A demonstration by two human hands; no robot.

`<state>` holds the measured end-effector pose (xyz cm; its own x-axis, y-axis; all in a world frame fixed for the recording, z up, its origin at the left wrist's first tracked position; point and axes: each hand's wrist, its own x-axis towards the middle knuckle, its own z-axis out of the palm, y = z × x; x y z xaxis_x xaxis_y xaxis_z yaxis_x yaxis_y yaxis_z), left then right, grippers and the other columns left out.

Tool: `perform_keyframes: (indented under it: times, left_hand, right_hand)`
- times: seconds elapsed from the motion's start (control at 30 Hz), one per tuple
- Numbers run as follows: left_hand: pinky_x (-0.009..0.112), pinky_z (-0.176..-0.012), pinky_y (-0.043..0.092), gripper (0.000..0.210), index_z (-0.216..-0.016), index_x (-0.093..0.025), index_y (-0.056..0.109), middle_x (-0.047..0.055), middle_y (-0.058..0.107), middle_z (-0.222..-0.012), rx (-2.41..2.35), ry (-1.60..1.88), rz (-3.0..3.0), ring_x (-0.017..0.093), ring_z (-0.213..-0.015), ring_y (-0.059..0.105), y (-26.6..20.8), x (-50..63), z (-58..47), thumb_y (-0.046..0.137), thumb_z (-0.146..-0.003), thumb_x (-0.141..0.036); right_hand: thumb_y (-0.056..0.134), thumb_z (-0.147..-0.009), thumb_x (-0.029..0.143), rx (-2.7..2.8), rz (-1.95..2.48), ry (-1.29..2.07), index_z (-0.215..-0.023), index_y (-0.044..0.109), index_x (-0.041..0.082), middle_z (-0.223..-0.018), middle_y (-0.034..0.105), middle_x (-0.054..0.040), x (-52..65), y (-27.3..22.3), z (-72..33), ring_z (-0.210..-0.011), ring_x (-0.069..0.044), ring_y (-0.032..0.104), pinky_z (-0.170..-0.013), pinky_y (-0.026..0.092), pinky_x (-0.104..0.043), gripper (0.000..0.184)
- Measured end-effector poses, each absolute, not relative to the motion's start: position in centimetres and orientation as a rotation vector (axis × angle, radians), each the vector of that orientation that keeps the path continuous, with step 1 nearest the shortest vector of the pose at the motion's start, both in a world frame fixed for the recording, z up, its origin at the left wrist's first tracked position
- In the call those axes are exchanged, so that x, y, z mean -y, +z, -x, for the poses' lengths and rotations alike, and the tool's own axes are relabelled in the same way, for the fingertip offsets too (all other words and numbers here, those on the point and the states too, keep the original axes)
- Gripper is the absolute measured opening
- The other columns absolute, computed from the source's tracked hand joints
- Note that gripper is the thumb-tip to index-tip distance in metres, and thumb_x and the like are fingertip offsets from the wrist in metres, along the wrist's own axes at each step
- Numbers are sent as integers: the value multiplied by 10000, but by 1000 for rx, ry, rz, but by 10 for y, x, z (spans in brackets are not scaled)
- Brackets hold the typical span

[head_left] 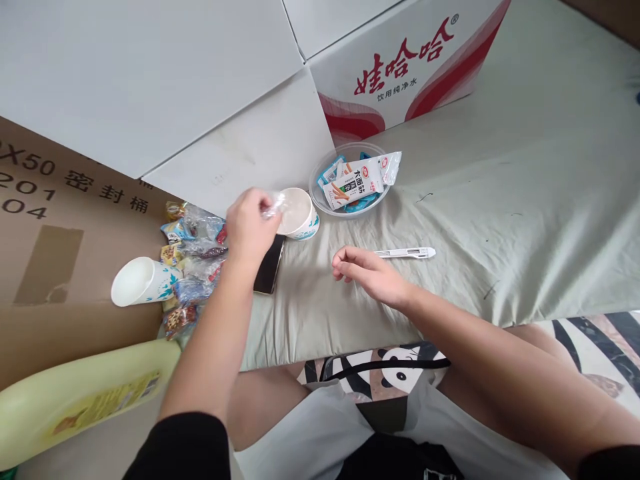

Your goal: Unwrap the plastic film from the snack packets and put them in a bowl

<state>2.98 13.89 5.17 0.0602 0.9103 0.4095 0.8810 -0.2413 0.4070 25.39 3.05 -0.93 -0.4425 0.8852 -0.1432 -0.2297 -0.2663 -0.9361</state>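
Note:
My left hand (250, 220) is closed on a crinkled piece of clear plastic wrap (274, 204), held at the left rim of a white paper cup (307, 227) with blue print. The cup stands upright, and its inside looks pale. My right hand (367, 272) hovers over the cloth with its fingers curled together, and nothing shows in them. Just beyond it lies a slim white pen-like tool (407, 253) with a slot in its side, partly covered by the hand. A dark phone (270, 267) lies flat beside my left wrist.
Behind the cup, a clear plastic bowl (320, 200) holds several snack packets (355, 183). Wrapped snacks (193, 250) lie along the left, against a tilted paper cup (145, 283). White cartons (225, 153), a brown carton (75, 233) and a yellow-green bottle (90, 393) border the cloth-covered surface (500, 253).

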Motion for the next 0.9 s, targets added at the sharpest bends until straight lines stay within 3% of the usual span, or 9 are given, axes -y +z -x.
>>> perform_keyframes:
  times: [0.13,0.27,0.33,0.4,0.5,0.63,0.77,0.9]
  left_hand:
    - [308,-685,484,188,-600,-205,597,5,585,-545,-1635,-171,-2123,205,-611,581,42,-192,-62,717,-555,-67]
    - [265,-544,425,130,-527,-194,620,-5,580,-482,-1508,-412,-2009,167,-493,534,45,-206,-73,700,-545,-93]
    - [251,-540,407,80,-582,-195,651,-10,590,-524,-1501,-184,-2062,156,-511,537,57,-184,-68,695,-599,-131]
    - [240,-597,418,27,-709,-196,666,-2,622,-635,-1597,480,-2131,146,-597,562,66,-143,-59,651,-723,-179]
    - [245,-578,375,204,-699,-200,579,-15,538,-606,-1562,1046,-1930,123,-569,499,57,-71,-43,534,-890,-254]
    - [274,-522,244,383,-563,-204,372,-52,311,-519,-1653,1334,-1615,97,-507,301,12,-19,-12,567,-886,-266]
    - [297,-535,210,436,-542,-204,271,-54,245,-513,-1675,1397,-1474,92,-514,260,-15,-21,27,562,-866,-211]
    - [308,-544,205,479,-529,-203,227,-55,200,-515,-1671,1536,-1277,88,-519,235,-11,-38,53,575,-856,-158]
  right_hand:
    - [600,-820,372,1212,932,1815,-809,564,211,-759,600,5,-32,-13,-252,-764,-160,581,-741,455,-311,165]
    - [603,-807,374,1240,975,1839,-807,568,212,-743,604,8,-30,-15,-256,-728,-155,580,-716,457,-306,165]
    - [605,-814,389,1260,998,1821,-813,572,212,-745,605,9,-29,-12,-259,-728,-156,590,-723,464,-306,180]
    - [604,-829,410,1297,1054,1773,-818,578,211,-739,611,8,-28,-9,-260,-728,-158,597,-731,468,-307,200]
    - [597,-859,448,1415,1196,1651,-803,583,211,-708,616,0,-24,-11,-258,-692,-162,586,-688,457,-304,243]
    - [611,-884,458,1576,1285,1406,-808,595,226,-665,595,-3,-7,-24,-250,-622,-167,549,-606,438,-308,245]
    - [598,-916,435,1710,1372,1189,-844,619,249,-690,619,-20,10,-31,-229,-595,-186,563,-558,431,-328,201]
    - [592,-922,353,1914,1242,1018,-908,623,258,-805,662,-47,-6,-16,-173,-739,-226,638,-683,513,-373,101]
